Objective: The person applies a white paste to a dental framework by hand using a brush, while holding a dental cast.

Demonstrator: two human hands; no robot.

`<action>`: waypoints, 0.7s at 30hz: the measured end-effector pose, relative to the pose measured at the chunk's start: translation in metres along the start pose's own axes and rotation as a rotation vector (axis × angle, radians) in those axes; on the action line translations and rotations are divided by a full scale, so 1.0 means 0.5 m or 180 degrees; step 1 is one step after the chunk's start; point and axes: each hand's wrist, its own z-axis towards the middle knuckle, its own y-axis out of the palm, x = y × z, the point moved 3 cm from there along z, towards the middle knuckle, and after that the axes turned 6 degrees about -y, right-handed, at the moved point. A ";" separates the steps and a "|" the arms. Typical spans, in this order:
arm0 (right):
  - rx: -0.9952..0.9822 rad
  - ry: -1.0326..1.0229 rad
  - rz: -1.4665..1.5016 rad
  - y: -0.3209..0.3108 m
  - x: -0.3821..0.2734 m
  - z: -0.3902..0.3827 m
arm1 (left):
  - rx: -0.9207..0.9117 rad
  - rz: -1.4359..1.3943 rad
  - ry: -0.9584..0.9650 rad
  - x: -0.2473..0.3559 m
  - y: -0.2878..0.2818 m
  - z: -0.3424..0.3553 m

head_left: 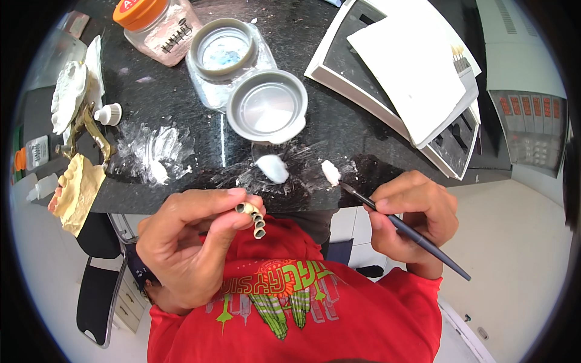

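Between the thumb and fingers of my left hand point(193, 242) is a small dental bridge point(255, 220), its several hollow crowns turned toward me. It is held just in front of the counter edge. My right hand point(414, 218) grips a dark-handled brush point(417, 236) like a pen. The brush tip touches or lies right beside a small white mound of paste point(330, 173) on the black counter. A larger, bluish-white mound point(273, 169) lies to its left. Farther left is a smeared white powdery patch point(158, 172).
Behind the mounds stands an open jar point(221, 53) with its grey lid point(267, 106) hinged forward. An orange-capped powder jar point(160, 33) is at the back. Plaster dental casts point(78, 192) on a brass articulator point(92, 130) stand left, near a white cap point(108, 114). A white case point(339, 81) lies right.
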 end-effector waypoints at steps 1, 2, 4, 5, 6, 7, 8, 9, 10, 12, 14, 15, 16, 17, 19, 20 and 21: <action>0.0011 -0.0047 0.0056 0.002 0.003 0.003 | 0.0018 0.0014 0.0012 0.001 -0.002 0.001; 0.0028 -0.0056 0.0112 0.003 0.004 0.006 | 0.0039 0.0029 0.0023 0.001 -0.003 0.002; 0.0077 -0.0086 0.0250 0.006 0.001 0.008 | 0.0068 -0.0107 -0.0008 -0.001 -0.002 0.004; 0.0034 -0.0110 0.0302 0.005 -0.004 0.005 | 0.0088 -0.0160 -0.0018 -0.001 -0.002 0.003; -0.0004 -0.0130 0.0396 0.010 -0.010 0.003 | 0.0101 -0.0164 -0.0086 -0.001 -0.003 0.003; -0.0036 -0.0149 0.0466 0.013 -0.017 0.001 | 0.0096 -0.0185 -0.0147 -0.002 -0.001 0.003; -0.0070 -0.0168 0.0537 0.018 -0.021 0.001 | 0.0093 -0.0206 -0.0209 -0.002 0.000 0.003; -0.0024 -0.0228 0.0736 0.028 -0.020 -0.002 | 0.0100 -0.0149 -0.0157 0.000 -0.001 0.004; -0.0001 -0.0203 0.0809 0.038 -0.021 0.000 | 0.0091 -0.0132 -0.0150 -0.001 -0.002 0.004; 0.0050 -0.0146 0.0950 0.061 -0.027 0.007 | 0.0064 -0.0098 -0.0136 -0.002 -0.004 0.004; 0.0027 -0.0200 0.1014 0.077 -0.026 0.016 | 0.0010 -0.0059 -0.0081 0.000 -0.006 0.005; -0.0018 -0.0194 0.1000 0.082 -0.029 0.020 | -0.0021 -0.0038 -0.0053 0.001 -0.007 0.006; -0.0069 -0.0185 0.0983 0.086 -0.029 0.022 | -0.0147 0.0084 0.0037 0.001 -0.008 0.007; -0.0066 -0.0227 0.1010 0.090 -0.028 0.023 | -0.0274 0.0207 0.0126 0.001 -0.011 0.008; -0.0058 -0.0310 0.1059 0.095 -0.025 0.022 | -0.0407 0.0365 0.0214 0.002 -0.012 0.009; -0.0069 -0.0325 0.1061 0.097 -0.025 0.023 | -0.0411 0.0400 0.0213 0.002 -0.012 0.009; -0.0080 -0.0340 0.1062 0.099 -0.025 0.023 | -0.0417 0.0435 0.0212 0.002 -0.013 0.009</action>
